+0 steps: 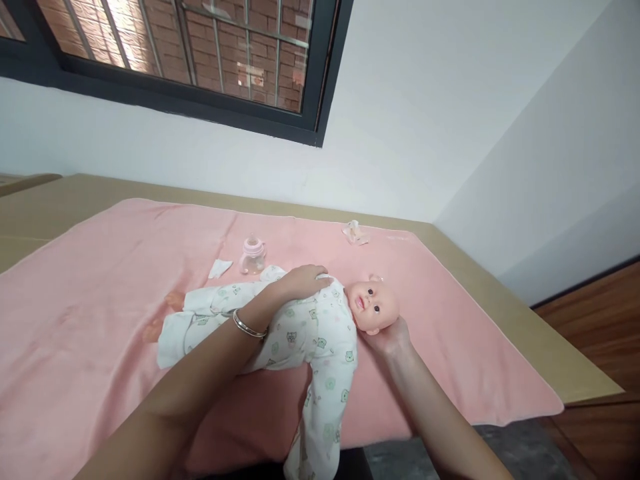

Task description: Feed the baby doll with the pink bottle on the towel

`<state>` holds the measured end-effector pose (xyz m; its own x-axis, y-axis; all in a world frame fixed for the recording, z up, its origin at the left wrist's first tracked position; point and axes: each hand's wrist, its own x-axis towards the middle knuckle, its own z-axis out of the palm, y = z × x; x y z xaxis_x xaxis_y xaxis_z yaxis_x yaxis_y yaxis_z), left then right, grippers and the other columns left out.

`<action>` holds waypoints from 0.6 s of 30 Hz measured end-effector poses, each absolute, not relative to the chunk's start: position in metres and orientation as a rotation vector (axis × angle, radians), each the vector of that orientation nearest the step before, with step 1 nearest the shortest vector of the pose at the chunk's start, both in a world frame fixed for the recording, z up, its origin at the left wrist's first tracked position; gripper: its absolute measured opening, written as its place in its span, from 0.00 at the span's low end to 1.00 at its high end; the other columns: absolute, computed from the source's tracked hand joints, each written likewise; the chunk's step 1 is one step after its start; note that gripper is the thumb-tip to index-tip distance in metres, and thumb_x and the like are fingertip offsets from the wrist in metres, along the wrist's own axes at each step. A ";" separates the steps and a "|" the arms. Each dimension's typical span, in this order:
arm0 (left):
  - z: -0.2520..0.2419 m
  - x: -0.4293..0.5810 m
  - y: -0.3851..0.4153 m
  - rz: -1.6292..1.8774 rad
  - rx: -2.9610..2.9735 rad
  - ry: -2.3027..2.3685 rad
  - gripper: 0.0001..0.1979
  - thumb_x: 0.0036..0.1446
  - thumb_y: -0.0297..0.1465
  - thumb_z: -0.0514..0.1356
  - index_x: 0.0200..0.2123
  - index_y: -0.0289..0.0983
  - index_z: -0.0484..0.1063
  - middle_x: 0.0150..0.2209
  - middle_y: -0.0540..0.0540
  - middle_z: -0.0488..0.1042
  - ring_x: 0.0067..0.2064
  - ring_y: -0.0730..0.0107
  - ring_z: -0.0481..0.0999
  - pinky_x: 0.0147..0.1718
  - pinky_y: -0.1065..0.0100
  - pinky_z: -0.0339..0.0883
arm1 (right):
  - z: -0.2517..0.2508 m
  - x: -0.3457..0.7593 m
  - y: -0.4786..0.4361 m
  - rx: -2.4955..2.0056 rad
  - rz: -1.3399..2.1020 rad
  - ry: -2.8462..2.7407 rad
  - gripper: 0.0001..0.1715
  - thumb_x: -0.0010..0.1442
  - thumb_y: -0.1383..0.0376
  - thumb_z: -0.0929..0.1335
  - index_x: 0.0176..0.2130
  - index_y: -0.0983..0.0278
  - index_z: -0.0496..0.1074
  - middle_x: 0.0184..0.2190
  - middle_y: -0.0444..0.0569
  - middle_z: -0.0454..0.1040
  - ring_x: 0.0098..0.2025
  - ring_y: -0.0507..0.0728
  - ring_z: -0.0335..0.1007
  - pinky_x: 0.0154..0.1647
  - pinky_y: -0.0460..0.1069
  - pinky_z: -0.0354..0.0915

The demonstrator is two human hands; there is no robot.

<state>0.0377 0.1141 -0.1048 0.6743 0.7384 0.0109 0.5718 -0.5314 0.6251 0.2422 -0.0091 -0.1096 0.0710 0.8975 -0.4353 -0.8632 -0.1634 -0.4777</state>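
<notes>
A baby doll (293, 333) in a white sleepsuit with green animal prints lies on its back on a pink blanket (450, 320). Its head (373, 303) points right and its bare feet point left. My left hand (304, 281), with a silver bangle at the wrist, reaches across the body and holds the doll at its chest and far shoulder. Under the back of the head, my right hand (390, 337) cups it, most of its fingers hidden by the doll. One long sleeve hangs toward the blanket's near edge.
Beyond the doll stand a pink-topped baby bottle (253, 257) and a small folded white cloth (220, 268). A crumpled clear and white item (355, 233) lies near the back edge. A white wall and barred window (225, 60) rise behind the table (560, 353).
</notes>
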 end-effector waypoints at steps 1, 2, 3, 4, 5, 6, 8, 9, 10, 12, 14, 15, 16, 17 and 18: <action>-0.105 0.038 0.114 0.363 2.299 1.013 0.19 0.66 0.40 0.58 0.55 0.37 0.69 0.56 0.40 0.70 0.54 0.59 0.73 0.53 0.51 0.70 | -0.111 0.242 -0.008 -0.769 1.560 -0.052 0.27 0.63 0.56 0.65 0.59 0.60 0.68 0.58 0.53 0.70 0.61 0.63 0.68 0.49 0.56 0.76; -0.104 0.038 0.113 0.358 2.306 1.018 0.19 0.66 0.40 0.58 0.55 0.37 0.69 0.56 0.40 0.70 0.54 0.59 0.73 0.53 0.51 0.70 | -0.113 0.242 -0.007 -0.759 1.581 -0.057 0.28 0.62 0.55 0.65 0.59 0.63 0.68 0.58 0.55 0.70 0.61 0.62 0.67 0.52 0.56 0.76; -0.104 0.038 0.113 0.353 2.315 1.022 0.19 0.66 0.40 0.58 0.56 0.37 0.68 0.56 0.40 0.70 0.54 0.59 0.73 0.53 0.51 0.70 | -0.116 0.243 -0.007 -0.748 1.600 -0.070 0.30 0.62 0.55 0.65 0.59 0.65 0.67 0.59 0.55 0.69 0.62 0.62 0.66 0.53 0.56 0.75; -0.103 0.038 0.112 0.346 2.324 1.025 0.19 0.66 0.40 0.58 0.56 0.37 0.68 0.57 0.40 0.70 0.54 0.59 0.73 0.53 0.51 0.70 | -0.120 0.245 -0.006 -0.734 1.612 -0.087 0.30 0.63 0.55 0.65 0.60 0.65 0.67 0.59 0.55 0.68 0.63 0.61 0.65 0.54 0.56 0.75; -0.102 0.038 0.111 0.339 2.335 1.027 0.19 0.66 0.40 0.58 0.56 0.37 0.68 0.57 0.40 0.70 0.54 0.59 0.73 0.53 0.51 0.70 | -0.123 0.247 -0.006 -0.728 1.615 -0.104 0.30 0.63 0.56 0.64 0.60 0.65 0.66 0.60 0.55 0.67 0.63 0.61 0.65 0.55 0.55 0.74; -0.101 0.038 0.110 0.332 2.346 1.029 0.19 0.66 0.40 0.58 0.56 0.37 0.68 0.57 0.40 0.70 0.54 0.59 0.73 0.53 0.51 0.70 | -0.127 0.249 -0.006 -0.738 1.610 -0.118 0.30 0.63 0.56 0.64 0.61 0.64 0.65 0.61 0.54 0.67 0.63 0.60 0.65 0.55 0.55 0.74; -0.098 0.037 0.108 0.317 2.373 1.028 0.19 0.66 0.40 0.58 0.56 0.37 0.68 0.56 0.40 0.70 0.54 0.59 0.73 0.53 0.51 0.70 | -0.132 0.253 -0.005 -0.807 1.572 -0.146 0.29 0.63 0.56 0.64 0.60 0.62 0.65 0.61 0.53 0.67 0.63 0.60 0.65 0.56 0.55 0.74; -0.097 0.037 0.106 0.310 2.389 1.023 0.19 0.66 0.40 0.58 0.56 0.37 0.68 0.56 0.40 0.70 0.54 0.59 0.73 0.53 0.51 0.70 | -0.134 0.255 -0.005 -0.850 1.550 -0.161 0.28 0.63 0.56 0.63 0.60 0.62 0.65 0.60 0.53 0.68 0.62 0.60 0.66 0.55 0.55 0.74; -0.095 0.037 0.103 0.302 2.406 1.015 0.19 0.66 0.40 0.58 0.55 0.37 0.68 0.56 0.40 0.70 0.54 0.59 0.73 0.53 0.51 0.70 | -0.135 0.258 -0.006 -0.899 1.537 -0.170 0.28 0.63 0.56 0.62 0.59 0.62 0.66 0.60 0.54 0.68 0.62 0.60 0.67 0.55 0.56 0.74; -0.090 0.036 0.098 0.283 2.444 0.993 0.19 0.66 0.39 0.58 0.55 0.36 0.69 0.55 0.40 0.70 0.53 0.59 0.73 0.52 0.52 0.71 | -0.136 0.263 -0.006 -0.986 1.541 -0.187 0.26 0.64 0.57 0.60 0.57 0.64 0.67 0.58 0.56 0.70 0.60 0.61 0.69 0.53 0.56 0.74; -0.086 0.035 0.091 0.258 2.483 0.972 0.18 0.66 0.39 0.58 0.54 0.36 0.69 0.54 0.41 0.71 0.52 0.60 0.74 0.52 0.52 0.71 | -0.138 0.272 -0.004 -1.071 1.562 -0.196 0.25 0.64 0.58 0.58 0.54 0.64 0.68 0.55 0.57 0.71 0.56 0.60 0.71 0.52 0.57 0.74; -0.084 0.035 0.088 0.243 2.502 0.966 0.18 0.66 0.40 0.59 0.54 0.36 0.69 0.54 0.41 0.71 0.52 0.60 0.74 0.52 0.52 0.71 | -0.139 0.278 -0.003 -1.111 1.547 -0.190 0.24 0.64 0.58 0.56 0.52 0.64 0.69 0.53 0.57 0.73 0.54 0.60 0.72 0.51 0.58 0.74; -0.082 0.035 0.084 0.226 2.519 0.964 0.18 0.66 0.40 0.59 0.54 0.35 0.69 0.53 0.41 0.72 0.52 0.60 0.74 0.52 0.52 0.71 | -0.141 0.284 0.000 -1.156 1.498 -0.173 0.24 0.64 0.58 0.55 0.49 0.64 0.69 0.51 0.57 0.74 0.52 0.59 0.74 0.49 0.58 0.74; -0.080 0.034 0.081 0.208 2.535 0.965 0.18 0.66 0.40 0.59 0.54 0.35 0.69 0.53 0.41 0.72 0.52 0.60 0.74 0.52 0.51 0.71 | -0.142 0.292 0.003 -1.206 1.409 -0.175 0.23 0.64 0.59 0.52 0.47 0.64 0.68 0.48 0.57 0.75 0.49 0.58 0.75 0.48 0.57 0.74; -0.078 0.034 0.077 0.190 2.548 0.966 0.18 0.66 0.40 0.59 0.54 0.35 0.69 0.53 0.41 0.72 0.52 0.59 0.74 0.52 0.51 0.71 | -0.142 0.300 0.006 -1.239 1.293 -0.168 0.22 0.64 0.61 0.51 0.43 0.64 0.67 0.44 0.56 0.75 0.46 0.56 0.75 0.47 0.56 0.74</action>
